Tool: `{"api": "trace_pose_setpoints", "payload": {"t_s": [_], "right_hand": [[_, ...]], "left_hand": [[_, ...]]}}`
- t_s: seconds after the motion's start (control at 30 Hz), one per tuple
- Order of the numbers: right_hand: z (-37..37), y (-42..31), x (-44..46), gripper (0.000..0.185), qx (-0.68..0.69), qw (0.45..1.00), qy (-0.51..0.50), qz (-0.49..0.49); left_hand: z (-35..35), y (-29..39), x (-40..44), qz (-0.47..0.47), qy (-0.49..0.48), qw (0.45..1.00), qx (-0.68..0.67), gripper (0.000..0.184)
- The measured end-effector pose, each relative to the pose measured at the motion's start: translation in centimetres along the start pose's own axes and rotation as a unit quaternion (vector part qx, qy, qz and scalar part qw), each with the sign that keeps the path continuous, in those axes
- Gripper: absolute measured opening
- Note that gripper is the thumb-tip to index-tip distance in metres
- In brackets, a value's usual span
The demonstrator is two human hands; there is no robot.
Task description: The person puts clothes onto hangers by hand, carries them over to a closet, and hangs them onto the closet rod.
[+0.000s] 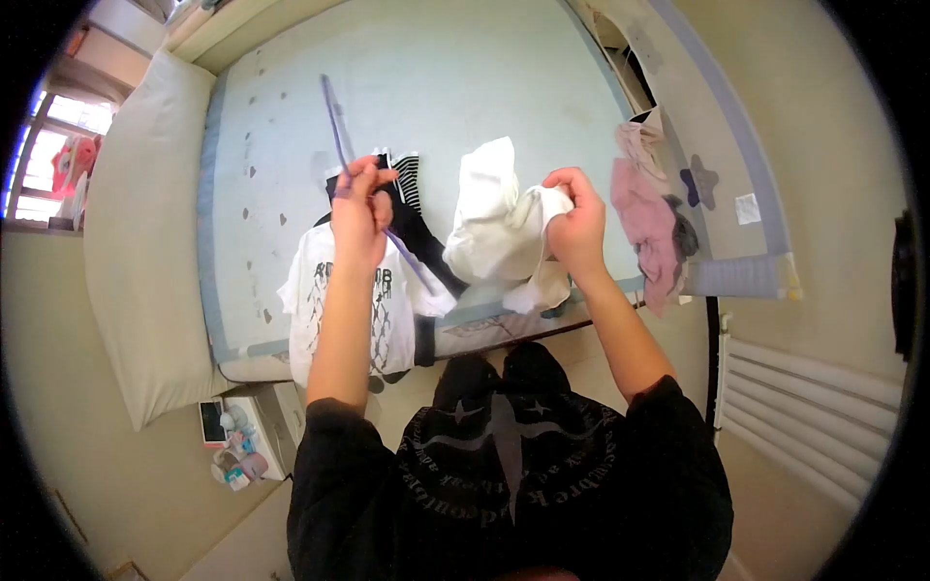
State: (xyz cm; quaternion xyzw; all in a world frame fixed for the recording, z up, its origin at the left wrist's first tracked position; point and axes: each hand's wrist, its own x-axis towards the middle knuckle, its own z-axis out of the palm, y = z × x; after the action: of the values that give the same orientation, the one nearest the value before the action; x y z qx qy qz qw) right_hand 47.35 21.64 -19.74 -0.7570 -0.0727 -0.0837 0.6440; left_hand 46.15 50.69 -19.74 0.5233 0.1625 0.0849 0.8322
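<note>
My left hand (360,218) is closed around a thin purple clothes hanger (335,121), seen almost edge-on and slanting across the bed. White cloth is pinched in my right hand (577,225); it is a crumpled white garment (484,237), bunched over the bed's near edge, its exact kind unclear. Beneath my left forearm lies a white T-shirt (331,290) with dark printing, partly hidden by the arm. Black clothing (417,237) and a black-and-white striped piece (407,182) lie just beyond the shirt.
The bed (426,68) has a pale blue-green cover. Pink clothing (644,218) hangs over the lowered side guard (736,194) on the right. A long pillow or bolster (145,232) lines the left. A small cabinet (266,431) with items stands lower left, a white radiator (809,387) lower right.
</note>
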Motion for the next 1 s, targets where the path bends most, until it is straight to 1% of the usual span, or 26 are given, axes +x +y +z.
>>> {"api": "trace_pose_setpoints", "payload": {"t_s": [0.07,0.13,0.17,0.23,0.27,0.33,0.4,0.43,0.5,0.57,0.6,0.63,0.67,0.7,0.73,0.77,0.8,0.83,0.87,0.93,0.97,1.0], "right_hand": [[-0.4,0.4,0.2,0.022,0.02,0.999,0.041,0.022],[0.2,1.2,0.2,0.022,0.075,0.994,0.074,0.033],[0.4,1.3,0.2,0.022,0.101,0.99,0.09,0.045],[0.7,1.0,0.1,0.022,0.135,0.982,0.107,0.076],[0.6,0.3,0.1,0.022,0.142,0.979,0.109,0.094],[0.5,-1.3,0.1,0.022,0.17,0.971,0.115,0.12],[0.2,-2.6,0.1,0.023,0.208,0.961,0.126,0.134],[-0.3,-2.6,0.2,0.023,0.198,0.964,0.13,0.119],[-1.8,-2.1,0.7,0.023,0.179,0.97,0.134,0.09],[-3.5,-1.2,1.1,0.022,0.116,0.986,0.109,0.056],[-4.4,-0.7,1.1,0.021,0.085,0.991,0.096,0.04],[-5.0,-0.3,1.1,0.02,0.032,0.997,0.074,0.008],[-5.7,-0.2,1.1,0.019,-0.066,0.997,0.028,0.003],[-6.4,-0.2,1.0,0.018,-0.163,0.987,-0.018,-0.002],[-6.9,-0.2,0.8,0.017,-0.257,0.964,-0.064,-0.006],[-7.1,0.4,0.6,0.016,-0.241,0.965,-0.098,0.006],[-7.0,1.2,0.2,0.014,-0.225,0.965,-0.132,0.018],[-6.9,1.7,-0.1,0.014,-0.208,0.963,-0.166,0.029],[-6.8,2.1,-0.4,0.013,-0.196,0.965,-0.167,0.047],[-6.3,2.1,-0.8,0.012,-0.171,0.967,-0.169,0.083],[-6.0,3.8,-1.1,0.013,-0.122,0.981,-0.144,0.048],[-5.7,3.7,-1.2,0.013,-0.058,0.985,-0.134,0.092]], "left_hand": [[2.2,-2.2,-2.4,0.026,-0.054,0.995,0.083,0.025],[4.5,-5.5,-5.0,0.034,-0.092,0.981,0.17,0.023],[5.6,-7.6,-6.4,0.044,-0.132,0.982,0.127,0.022],[7.6,-10.8,-8.7,0.052,-0.149,0.965,0.211,0.038],[9.0,-11.0,-9.8,0.05,-0.13,0.954,0.266,0.045],[10.2,-11.8,-10.3,0.055,-0.138,0.953,0.266,0.04],[9.7,-13.3,-9.8,0.072,-0.125,0.934,0.326,0.031],[9.5,-14.0,-9.6,0.08,-0.118,0.924,0.355,0.026],[8.3,-14.6,-8.7,0.063,-0.112,0.94,0.316,0.019],[7.3,-13.2,-8.0,0.038,-0.103,0.953,0.284,0.015],[7.0,-11.5,-7.8,0.076,-0.111,0.946,0.296,0.014],[6.8,-9.7,-7.4,0.071,-0.104,0.937,0.327,0.014],[6.3,-8.4,-6.8,0.067,-0.095,0.927,0.357,0.014],[5.7,-8.0,-5.9,0.086,-0.095,0.938,0.322,0.013],[5.4,-7.2,-5.3,0.104,-0.094,0.948,0.287,0.013],[5.3,-6.2,-5.2,0.092,-0.102,0.95,0.279,0.013],[4.9,-5.1,-4.7,0.095,-0.123,0.935,0.319,0.014],[5.0,-4.5,-4.6,0.069,-0.117,0.942,0.307,0.015],[5.0,-4.1,-4.4,0.044,-0.111,0.949,0.293,0.016],[4.5,-4.3,-3.8,0.038,-0.114,0.951,0.284,0.017],[4.3,-4.6,-3.6,0.034,-0.116,0.953,0.279,0.018],[4.3,-4.7,-3.6,0.033,-0.112,0.955,0.272,0.018]]}}
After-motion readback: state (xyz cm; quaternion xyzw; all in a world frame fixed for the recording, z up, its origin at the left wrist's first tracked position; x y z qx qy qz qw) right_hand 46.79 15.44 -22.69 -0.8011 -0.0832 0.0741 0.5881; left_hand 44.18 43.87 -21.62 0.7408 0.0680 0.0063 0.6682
